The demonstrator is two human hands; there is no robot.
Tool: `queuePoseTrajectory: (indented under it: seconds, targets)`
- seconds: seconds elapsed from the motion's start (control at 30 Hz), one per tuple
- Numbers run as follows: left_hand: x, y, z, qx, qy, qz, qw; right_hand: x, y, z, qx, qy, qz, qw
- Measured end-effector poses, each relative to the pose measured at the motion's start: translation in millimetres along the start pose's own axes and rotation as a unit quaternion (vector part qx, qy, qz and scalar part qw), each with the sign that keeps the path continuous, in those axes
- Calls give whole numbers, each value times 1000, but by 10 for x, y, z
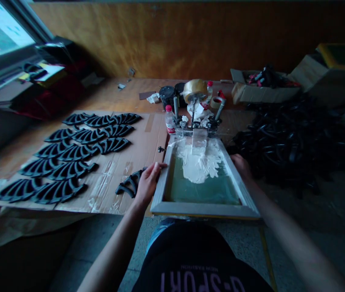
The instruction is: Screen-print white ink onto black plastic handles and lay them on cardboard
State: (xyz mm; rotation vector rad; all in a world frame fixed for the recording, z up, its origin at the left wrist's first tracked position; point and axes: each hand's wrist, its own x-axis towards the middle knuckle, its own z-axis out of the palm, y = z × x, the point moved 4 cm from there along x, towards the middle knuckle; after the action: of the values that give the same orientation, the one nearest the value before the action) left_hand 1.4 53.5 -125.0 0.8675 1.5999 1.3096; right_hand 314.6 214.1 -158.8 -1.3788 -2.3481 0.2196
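Note:
A silk-screen frame [205, 207] with a pale rim and green mesh lies flat in front of me. White paste [195, 166] is smeared over the far half of its mesh, and a clear squeegee blade [199, 140] stands in it. My left hand [148, 182] is closed at the left rim, thumb and fingertips against it. Beside that hand, a black ribbed, fan-shaped part [130, 182] rests at the cardboard, partly covered by the hand. My right hand [242, 167] is at the outer side of the right rim; its fingers are mostly hidden and dark.
Several black fan-shaped parts [59, 192] lie in rows on a cardboard sheet [108, 198] at left. A dark heap of black parts [282, 142] is at right. Behind the frame stand its hinge clamp [190, 121], a bottle [170, 119], tape rolls and dark tubs [167, 95]. An open carton [260, 93] sits beyond.

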Motion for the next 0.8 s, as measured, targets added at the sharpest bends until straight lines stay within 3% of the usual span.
queuePoseTrajectory:
  seconds: [0.07, 0.13, 0.2, 0.27, 0.4, 0.53, 0.6, 0.73, 0.8]
  targets:
    - [-41, -400, 24, -3, -9, -42, 999, 206, -9, -106, 11, 46, 17, 999]
    - [-20, -736, 62, -5, -11, -69, 998, 408, -230, -81, 28, 68, -10, 997]
    - [38, -963, 89, 11, -11, -81, 997, 546, -563, 63, 34, 36, -59, 997]
    - [100, -1089, 101, 31, -23, -83, 996, 553, -848, 255, 20, -38, -87, 995]
    - [158, -1169, 82, 33, -47, -77, 995, 150, -1061, 411, -14, -126, -157, 979]
    - [128, -1168, 79, 39, -45, -86, 995, -281, -1050, 283, 9, -176, -330, 927]
    - [107, -1147, 93, 36, -40, -91, 994, -301, -1040, 231, 27, -191, -352, 916]
    - [92, -1101, 108, 27, -22, -91, 995, -257, -1064, 252, 11, -113, -296, 948]
    - [91, -1096, 111, 20, -19, -95, 995, -385, -1094, 294, 4, -72, -313, 947]
